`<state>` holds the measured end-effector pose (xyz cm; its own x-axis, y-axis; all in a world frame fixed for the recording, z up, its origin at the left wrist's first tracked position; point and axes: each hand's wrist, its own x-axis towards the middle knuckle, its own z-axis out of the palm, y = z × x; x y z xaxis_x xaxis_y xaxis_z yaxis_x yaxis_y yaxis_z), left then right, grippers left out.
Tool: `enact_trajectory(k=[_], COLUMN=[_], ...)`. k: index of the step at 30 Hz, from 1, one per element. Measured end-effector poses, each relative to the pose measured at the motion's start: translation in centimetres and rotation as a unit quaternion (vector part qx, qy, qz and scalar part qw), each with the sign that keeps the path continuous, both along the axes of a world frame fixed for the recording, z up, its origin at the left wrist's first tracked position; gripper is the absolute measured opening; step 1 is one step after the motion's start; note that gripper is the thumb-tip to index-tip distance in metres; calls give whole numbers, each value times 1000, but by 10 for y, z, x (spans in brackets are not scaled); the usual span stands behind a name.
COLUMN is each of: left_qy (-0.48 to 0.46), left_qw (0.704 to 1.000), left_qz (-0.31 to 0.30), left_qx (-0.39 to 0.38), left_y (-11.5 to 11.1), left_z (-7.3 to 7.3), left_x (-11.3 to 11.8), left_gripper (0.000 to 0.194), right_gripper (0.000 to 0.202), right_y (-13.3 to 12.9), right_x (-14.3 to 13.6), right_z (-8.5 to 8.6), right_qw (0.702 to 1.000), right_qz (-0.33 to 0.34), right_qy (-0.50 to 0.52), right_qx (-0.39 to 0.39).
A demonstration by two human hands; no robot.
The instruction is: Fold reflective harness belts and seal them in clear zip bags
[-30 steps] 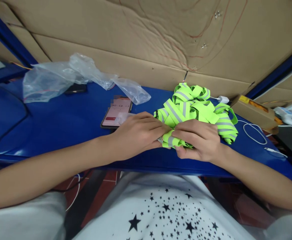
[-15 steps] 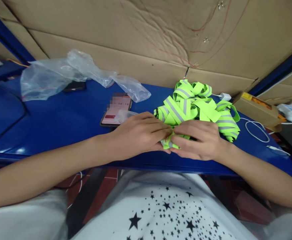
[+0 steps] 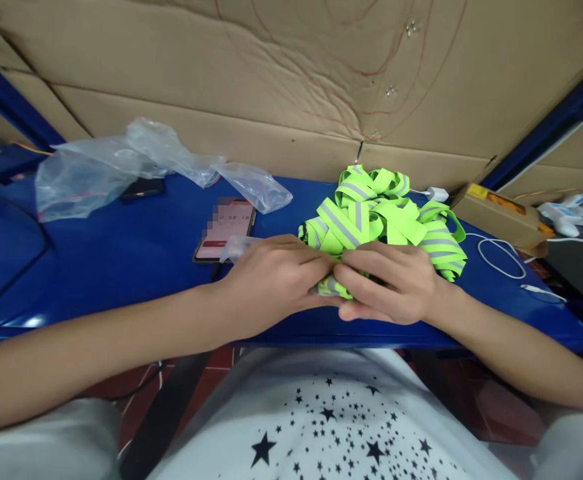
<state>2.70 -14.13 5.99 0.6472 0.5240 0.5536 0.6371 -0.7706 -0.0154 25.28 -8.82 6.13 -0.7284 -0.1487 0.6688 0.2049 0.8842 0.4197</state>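
Note:
My left hand [image 3: 284, 280] and my right hand [image 3: 391, 280] meet near the table's front edge, fingers closed around a small folded neon-green reflective strap [image 3: 335, 289] with a grey stripe. Clear plastic seems to cover part of this strap. From behind my left hand sticks out a piece of clear plastic [image 3: 238, 248]; whether it joins the plastic at the strap is hidden. Just beyond my fingers lies a loose pile of similar neon-green straps [image 3: 366, 217]. My fingers hide most of the held strap.
On the blue table [image 3: 121, 267] lie a phone [image 3: 228, 223] with a timer on its screen, clear plastic bags [image 3: 171, 153], and a dark device [image 3: 144, 189] partly under them. To the right are a white cable [image 3: 501, 270] and a cardboard box [image 3: 501, 217]. A cardboard wall [image 3: 196, 113] stands behind.
The view has shifted slightly. My fingers have closed further over the strap, so less bright green shows, and clear plastic now appears over its left end.

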Motion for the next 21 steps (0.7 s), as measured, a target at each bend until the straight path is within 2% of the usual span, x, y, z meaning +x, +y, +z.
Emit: enact_trajectory(k=[2, 5, 8, 10, 14, 18, 21], left_qy=[-28, -71, -54, -39, -43, -25, -36], left_qw=[996, 971, 936, 918, 919, 920, 938], left_qz=[8, 5, -41, -61, -43, -57, 4], left_qx=[-88, -230, -347, -390, -389, -388, -344], left_y=[0, 6, 21, 34, 52, 56, 60], left_z=[10, 34, 55, 61, 58, 50, 50], left_x=[6, 12, 15, 17, 18, 6, -11], left_gripper=[49, 48, 47, 47, 49, 30, 43], right_gripper=[23, 13, 17, 23, 34, 39, 35], right_y=[-4, -7, -2, 5, 23, 40, 57], right_x=[2, 5, 9, 11, 11, 10, 14], right_z=[8, 20, 27, 26, 21, 19, 18], right_qw=[997, 972, 948, 935, 893, 864, 846], right_qz=[-2, -22, -29, -31, -22, -34, -29], right_qy=[27, 102, 169, 190, 236, 276, 334], right_qx=[-70, -211, -268, -298, -382, -419, -416])
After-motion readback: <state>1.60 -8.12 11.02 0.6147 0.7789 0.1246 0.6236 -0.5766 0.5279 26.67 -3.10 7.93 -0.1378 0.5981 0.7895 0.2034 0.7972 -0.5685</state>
